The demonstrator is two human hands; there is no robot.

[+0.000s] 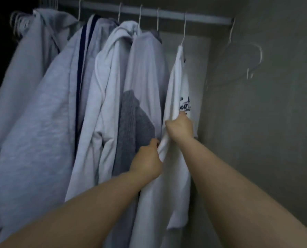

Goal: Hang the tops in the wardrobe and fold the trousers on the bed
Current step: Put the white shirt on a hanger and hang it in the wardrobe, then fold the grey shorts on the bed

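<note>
White printed top (pixel 177 90) hangs on hanger right of centre, last on rail (pixel 167 13). Left hand (pixel 146 159) pinches its front edge, right hand (pixel 180 127) grips bunched cloth higher. Best: tug downward evenly, smoothing folds, keeping hanger hooked.

Two bare forearms run up from the lower edge of the view, each ending in a bare hand. No sleeve shows on either arm as far back as the picture reaches, and neither wrist carries a watch, band or bracelet. The left hand (pixel 146 158) is seen from the back, knuckles rounded, with a dark-looking nail on one finger, though the blur makes that uncertain. The right hand (pixel 180 127) also shows its back, smooth and without rings. Both forearms are broad nearest the camera and taper toward the wrists.
</note>
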